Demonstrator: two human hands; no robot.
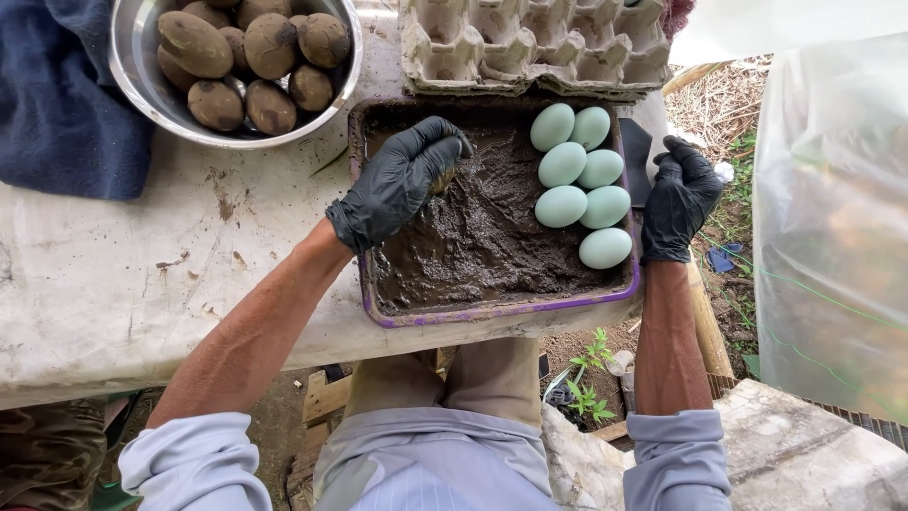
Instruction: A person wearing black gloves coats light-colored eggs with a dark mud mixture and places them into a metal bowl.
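A purple tray [501, 310] on the table holds dark wet mud [482, 237] and several pale blue-green eggs [579, 180] along its right side. My left hand [402, 180], in a black glove, rests over the mud at the tray's upper left, fingers curled around something mud-covered that I cannot make out. My right hand [679, 199], also black-gloved, grips the tray's right edge beside the eggs.
A metal bowl [132, 80] of several mud-coated eggs [255, 57] stands at the back left. A grey cardboard egg carton [534, 47] lies behind the tray. A blue cloth [61, 114] is at far left, clear plastic sheeting [832, 218] at right.
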